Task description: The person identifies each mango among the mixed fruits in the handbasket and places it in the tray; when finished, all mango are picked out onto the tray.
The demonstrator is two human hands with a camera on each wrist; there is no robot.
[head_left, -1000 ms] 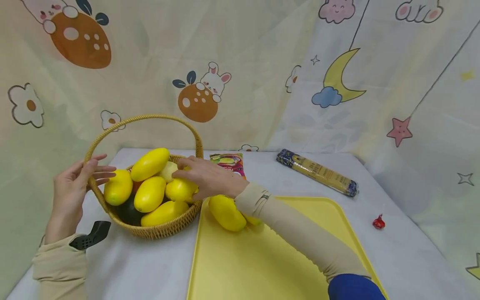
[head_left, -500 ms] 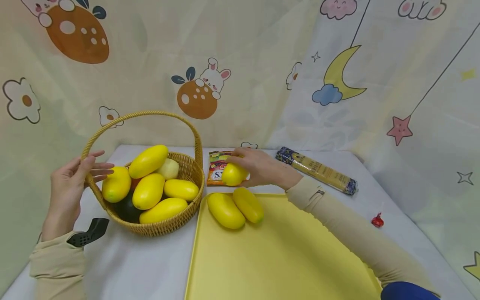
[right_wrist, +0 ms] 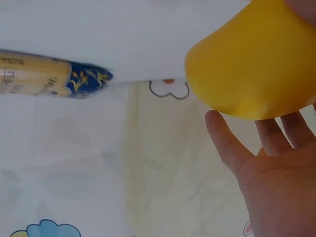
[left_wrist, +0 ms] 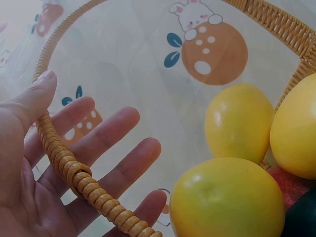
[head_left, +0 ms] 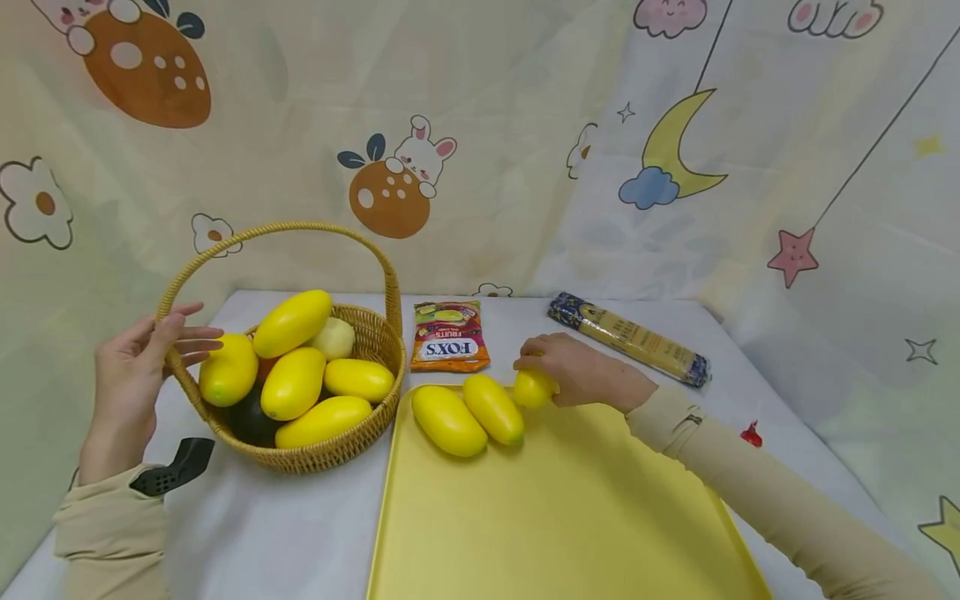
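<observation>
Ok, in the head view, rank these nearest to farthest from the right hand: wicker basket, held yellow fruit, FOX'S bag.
1. Held yellow fruit: in the right hand.
2. FOX'S bag: left of that hand.
3. Wicker basket: farther left, beyond the bag.

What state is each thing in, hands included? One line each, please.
Left hand: fingers spread, against the basket handle
Right hand: gripping a yellow fruit
Basket: upright, heaped with fruit
Yellow tray: flat, bearing two yellow fruits
FOX'S packet: lying flat, lettering upside down
Long packet: lying aslant
Small red item: on the table
</observation>
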